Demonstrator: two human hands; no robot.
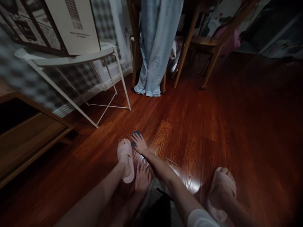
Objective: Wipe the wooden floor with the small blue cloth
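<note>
The right hand lies palm-down with fingers spread over a dark blue cloth on the wood-plank floor, just beside the toes of the left slipper and out from the floor's wall edge. The left hand, its fingers slightly parted, is nearer the body; whether it bears weight cannot be told. Working the cloth well likely calls for even palm pressure, strokes along the planks, and keeping clear of slipper and side table legs.
</note>
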